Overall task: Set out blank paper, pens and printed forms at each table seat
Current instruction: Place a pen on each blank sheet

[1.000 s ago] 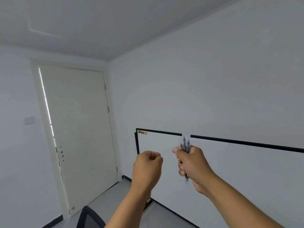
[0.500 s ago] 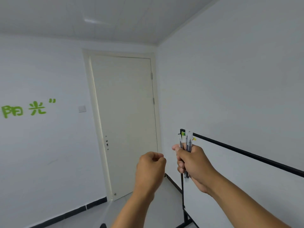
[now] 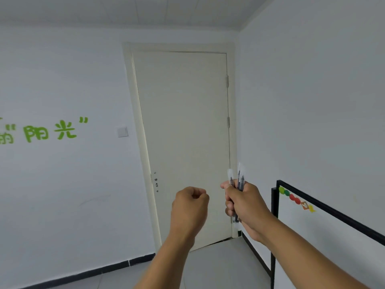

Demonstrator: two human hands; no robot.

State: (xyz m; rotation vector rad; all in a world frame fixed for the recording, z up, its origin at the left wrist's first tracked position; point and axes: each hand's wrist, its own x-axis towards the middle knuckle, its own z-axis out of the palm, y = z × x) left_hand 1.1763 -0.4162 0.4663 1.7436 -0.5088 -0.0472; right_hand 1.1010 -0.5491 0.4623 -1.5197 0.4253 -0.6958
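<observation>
My right hand (image 3: 245, 205) grips a small bunch of clear-capped pens (image 3: 237, 178), held upright with their tips sticking out above my fist and their lower ends showing under it. My left hand (image 3: 190, 205) is raised beside it, a short gap to the left, curled into a fist with nothing in it. No table, paper or printed forms are in view.
A closed cream door (image 3: 183, 142) stands straight ahead. A black-framed whiteboard (image 3: 325, 243) with coloured magnets stands on the floor at the right. The left wall carries green lettering (image 3: 50, 132) and a light switch (image 3: 122, 131). Grey floor lies below.
The view has swung left: the whiteboard slid to the right edge and the door moved to the centre. Both hands keep the same pose, pens still gripped in the right.
</observation>
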